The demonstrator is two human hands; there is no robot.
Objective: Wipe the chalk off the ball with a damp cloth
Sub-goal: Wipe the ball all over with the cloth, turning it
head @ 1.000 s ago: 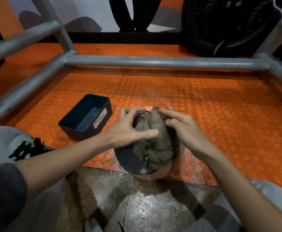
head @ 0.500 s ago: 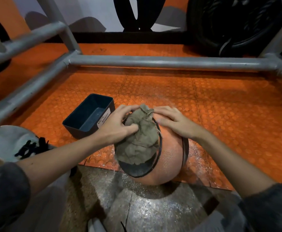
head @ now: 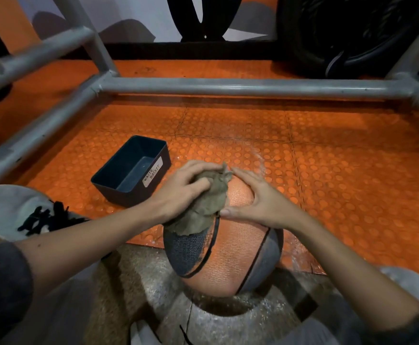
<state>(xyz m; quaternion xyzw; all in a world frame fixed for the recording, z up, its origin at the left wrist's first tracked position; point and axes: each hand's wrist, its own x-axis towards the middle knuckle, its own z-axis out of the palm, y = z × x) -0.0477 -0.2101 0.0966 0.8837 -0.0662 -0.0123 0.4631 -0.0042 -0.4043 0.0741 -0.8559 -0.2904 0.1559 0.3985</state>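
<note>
Orange studded floor tiles (head: 340, 170) and a grey pipe frame (head: 228, 87) are seen around the ball (head: 233, 257).

At the tiles' near edge, where bare concrete begins, the orange-and-grey ball is placed. On its top left a crumpled olive cloth (head: 203, 207) is pressed by the left hand (head: 181, 190), fingers curled into it — the right hand (head: 258, 202) is laid flat and open on the ball, just beside the cloth. Left of the ball, a dark bin (head: 131, 173) labelled "WASTE BASKET" is set.
</note>
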